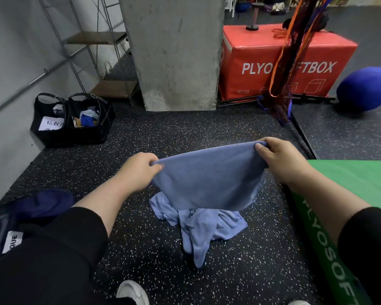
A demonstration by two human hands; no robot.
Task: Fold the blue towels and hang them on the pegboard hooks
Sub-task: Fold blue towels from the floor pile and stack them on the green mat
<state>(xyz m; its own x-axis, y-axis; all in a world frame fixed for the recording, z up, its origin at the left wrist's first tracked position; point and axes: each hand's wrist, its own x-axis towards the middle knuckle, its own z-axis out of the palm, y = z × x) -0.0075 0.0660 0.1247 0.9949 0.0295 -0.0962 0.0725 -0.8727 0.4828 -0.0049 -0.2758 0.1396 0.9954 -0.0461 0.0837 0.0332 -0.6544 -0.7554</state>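
A blue towel (207,179) hangs stretched between my two hands above the speckled floor. My left hand (139,170) pinches its left top corner. My right hand (279,159) grips the right top corner, a little higher and farther away. Under the held towel, more blue towels (205,227) lie crumpled in a heap on the floor. No pegboard or hooks are in view.
A concrete pillar (176,51) stands ahead. A red plyo box (284,62) sits behind it to the right, a green plyo box (348,194) is close on my right, and a blue ball (365,89) lies far right. Black bags (73,122) and a wire shelf (101,62) stand at the left wall.
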